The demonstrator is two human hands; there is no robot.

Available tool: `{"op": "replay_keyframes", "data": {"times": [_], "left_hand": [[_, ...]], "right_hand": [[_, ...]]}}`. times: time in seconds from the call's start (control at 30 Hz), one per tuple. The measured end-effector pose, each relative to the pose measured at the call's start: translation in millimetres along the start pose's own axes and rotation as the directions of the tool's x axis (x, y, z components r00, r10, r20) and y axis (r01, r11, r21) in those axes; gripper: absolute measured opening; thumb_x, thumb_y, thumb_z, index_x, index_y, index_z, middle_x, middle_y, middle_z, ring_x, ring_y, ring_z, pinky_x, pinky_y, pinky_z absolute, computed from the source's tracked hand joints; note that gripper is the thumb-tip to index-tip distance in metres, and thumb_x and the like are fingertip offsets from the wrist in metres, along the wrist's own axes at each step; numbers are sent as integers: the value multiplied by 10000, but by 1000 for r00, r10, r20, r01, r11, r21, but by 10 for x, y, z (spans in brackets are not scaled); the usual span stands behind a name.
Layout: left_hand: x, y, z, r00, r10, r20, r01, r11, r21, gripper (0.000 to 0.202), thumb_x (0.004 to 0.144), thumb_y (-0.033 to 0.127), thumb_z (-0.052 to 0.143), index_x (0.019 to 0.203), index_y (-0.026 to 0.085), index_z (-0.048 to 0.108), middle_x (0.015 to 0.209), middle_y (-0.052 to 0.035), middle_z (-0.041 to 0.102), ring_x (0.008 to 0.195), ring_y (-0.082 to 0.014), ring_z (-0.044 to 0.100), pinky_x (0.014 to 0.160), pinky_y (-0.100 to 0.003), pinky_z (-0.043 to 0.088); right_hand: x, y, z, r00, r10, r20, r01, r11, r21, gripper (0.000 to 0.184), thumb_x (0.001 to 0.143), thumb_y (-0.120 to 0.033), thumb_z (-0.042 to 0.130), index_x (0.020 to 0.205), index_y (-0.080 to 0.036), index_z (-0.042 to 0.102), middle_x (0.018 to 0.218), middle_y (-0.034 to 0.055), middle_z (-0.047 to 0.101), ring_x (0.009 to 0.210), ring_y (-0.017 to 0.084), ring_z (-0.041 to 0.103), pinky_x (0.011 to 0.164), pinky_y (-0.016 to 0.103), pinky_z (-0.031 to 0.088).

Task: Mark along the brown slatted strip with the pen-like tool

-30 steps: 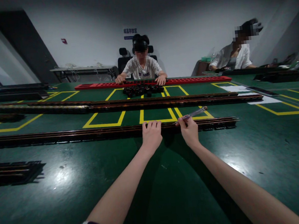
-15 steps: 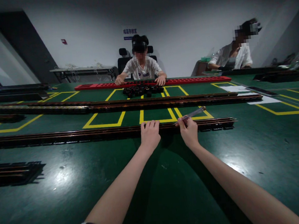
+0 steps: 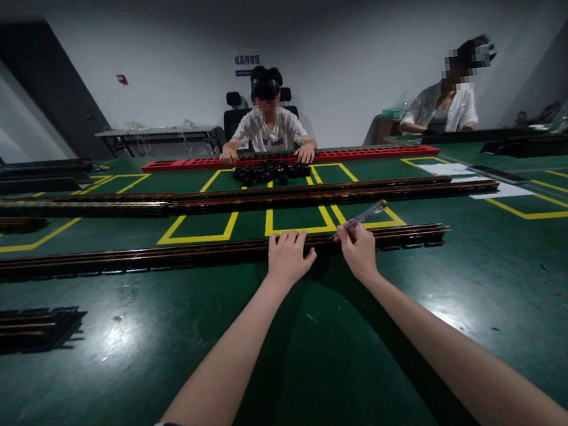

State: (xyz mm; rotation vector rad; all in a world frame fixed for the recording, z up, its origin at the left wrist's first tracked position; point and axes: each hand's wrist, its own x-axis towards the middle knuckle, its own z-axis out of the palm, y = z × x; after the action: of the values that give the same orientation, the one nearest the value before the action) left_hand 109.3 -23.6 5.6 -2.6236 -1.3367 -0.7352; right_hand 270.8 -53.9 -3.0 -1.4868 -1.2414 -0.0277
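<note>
A long dark rail [image 3: 118,261] lies across the green table [image 3: 327,343] in front of me. My left hand [image 3: 287,258] rests on the rail's near edge, its fingers laid over the top and the thumb spread to the right. My right hand [image 3: 360,252] is pinched on a clear pen-like tool [image 3: 365,216], whose tip touches the rail close to my fingers. The tool's far end points up and to the right.
Two more long dark rails [image 3: 242,200] lie further back. A short stack of rails [image 3: 21,329] sits at the near left. Across the table a seated person [image 3: 269,131] has hands on a red rail [image 3: 369,153] by a pile of black parts [image 3: 270,171]. Another person [image 3: 447,107] sits at the far right.
My left thumb has spread out to the right. The tool's far end has tipped slightly up and left. The near rail has shifted a little to the left.
</note>
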Motion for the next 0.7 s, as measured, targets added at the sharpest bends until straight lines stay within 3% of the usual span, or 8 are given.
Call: {"op": "replay_keyframes", "data": {"times": [0.7], "left_hand": [[-8,28,34,999,-3,-38,6,998,64,349,926,321,407,1153,150,610,1135,-105,670,1060,-251,591,951,-449,416]], "right_hand": [[-6,43,28,999,29,-24,-27,994,106,336,840,-536,481,730,-224,538,662,54,667,690,253,638,729,423,483]]}}
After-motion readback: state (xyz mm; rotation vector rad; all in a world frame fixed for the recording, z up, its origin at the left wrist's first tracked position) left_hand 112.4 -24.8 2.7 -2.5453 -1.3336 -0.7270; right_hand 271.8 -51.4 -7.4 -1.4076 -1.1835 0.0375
